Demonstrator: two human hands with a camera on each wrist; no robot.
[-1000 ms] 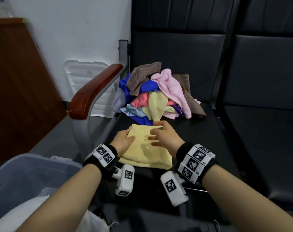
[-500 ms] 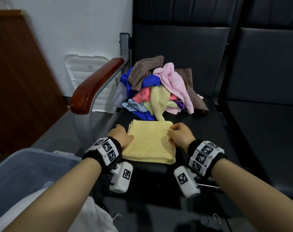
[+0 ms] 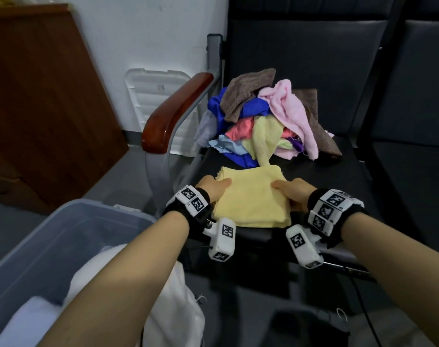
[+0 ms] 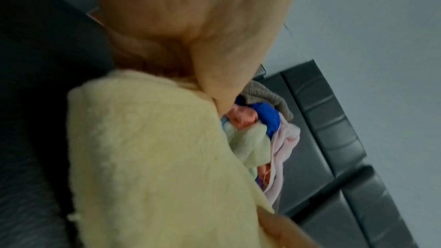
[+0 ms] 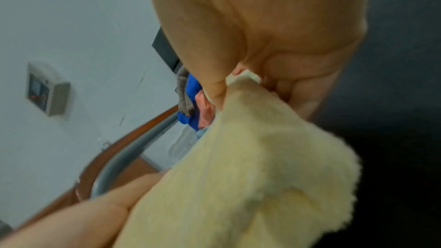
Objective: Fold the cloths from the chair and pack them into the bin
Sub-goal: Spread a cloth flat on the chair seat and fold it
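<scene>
A folded yellow cloth [image 3: 251, 196] lies at the front of the black chair seat [image 3: 326, 176]. My left hand [image 3: 219, 187] grips its left edge, thumb on top. Opposite it, my right hand [image 3: 282, 189] grips the right edge. The left wrist view shows the left hand [image 4: 190, 35] with its thumb on the yellow cloth [image 4: 155, 157] and its fingers tucked under it. The right hand [image 5: 262, 25] pinches the yellow cloth [image 5: 238, 176] between thumb and fingers. Behind it sits a pile of loose cloths [image 3: 263, 121]. The translucent bin [image 3: 88, 206] stands at lower left.
The chair's wooden armrest [image 3: 176, 113] runs along the left of the seat, between it and the bin. A white lid [image 3: 158, 101] leans on the wall. A wooden panel [image 3: 38, 96] stands at far left. A second black seat [image 3: 414, 176] adjoins on the right.
My right hand left the middle of the yellow cloth and went to its right edge. Both hands now grip the cloth's sides with thumbs on top.
</scene>
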